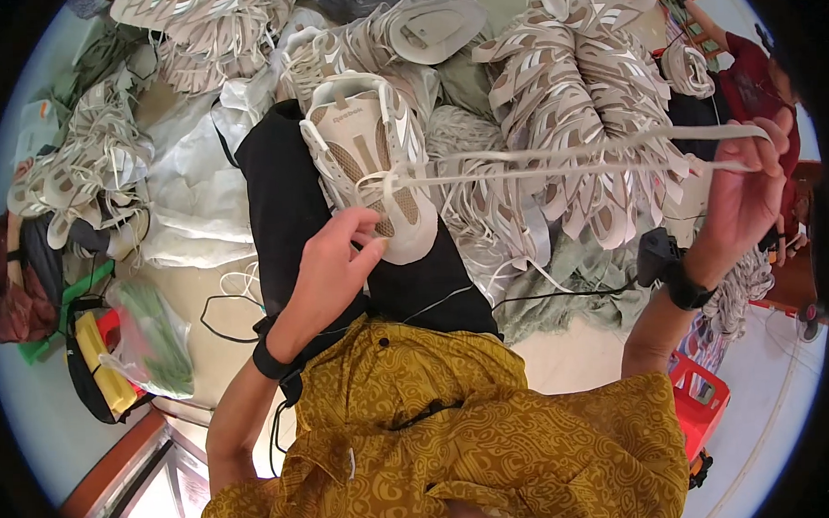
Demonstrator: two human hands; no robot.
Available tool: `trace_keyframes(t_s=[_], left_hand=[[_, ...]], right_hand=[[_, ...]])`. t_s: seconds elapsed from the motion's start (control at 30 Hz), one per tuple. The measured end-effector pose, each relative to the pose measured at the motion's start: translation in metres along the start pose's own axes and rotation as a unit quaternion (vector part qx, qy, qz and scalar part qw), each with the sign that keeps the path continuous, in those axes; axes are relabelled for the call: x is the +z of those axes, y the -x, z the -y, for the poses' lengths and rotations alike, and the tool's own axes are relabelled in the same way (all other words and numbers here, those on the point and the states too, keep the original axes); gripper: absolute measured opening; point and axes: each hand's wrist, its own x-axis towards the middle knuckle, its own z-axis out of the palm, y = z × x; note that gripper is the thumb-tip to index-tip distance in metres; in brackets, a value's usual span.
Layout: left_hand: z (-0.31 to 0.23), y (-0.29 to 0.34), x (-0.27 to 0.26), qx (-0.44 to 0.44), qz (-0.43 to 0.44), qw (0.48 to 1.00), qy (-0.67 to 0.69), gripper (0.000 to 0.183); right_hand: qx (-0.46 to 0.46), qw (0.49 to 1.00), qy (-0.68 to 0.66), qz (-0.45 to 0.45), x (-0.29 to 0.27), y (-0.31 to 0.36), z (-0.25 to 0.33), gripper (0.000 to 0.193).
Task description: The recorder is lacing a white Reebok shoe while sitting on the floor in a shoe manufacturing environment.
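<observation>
At the frame's centre, a beige mesh-and-leather sneaker [370, 160] rests on a black-clad lap. The left hand [337, 257] pinches at its toe-end eyelets, fingers curled. The right hand [745, 188], upper right, is closed around the flat white lace [557, 158], pulled taut. Pulling harder could jerk the lace free or tip the shoe into the heaped uppers [573, 98] behind.

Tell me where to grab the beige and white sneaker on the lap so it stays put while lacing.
Grip the beige and white sneaker at its toe end, from below, where the left hand sits. The white flat lace is stretched rightward by the right hand, so the near toe stays free.
</observation>
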Motion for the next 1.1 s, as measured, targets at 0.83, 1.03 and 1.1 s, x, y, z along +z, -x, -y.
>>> trace_keyframes(t_s=[0.83, 1.03, 1.1], left_hand=[[-0.014, -0.015, -0.138, 0.121, -0.056, 0.837, 0.53, 0.023], [0.001, -0.008, -0.244, 0.115, -0.129, 0.867, 0.467, 0.023], [0.03, 0.004, -0.28, 0.077, -0.141, 0.878, 0.452, 0.024]], right_hand=[[0.039, 0.991, 0.086, -0.094, -0.137, 0.005, 0.042, 0.023], [0.082, 0.975, 0.167, -0.12, -0.192, 0.021, 0.047, 0.044], [0.081, 0.968, 0.188, -0.147, -0.186, 0.018, 0.029, 0.043]])
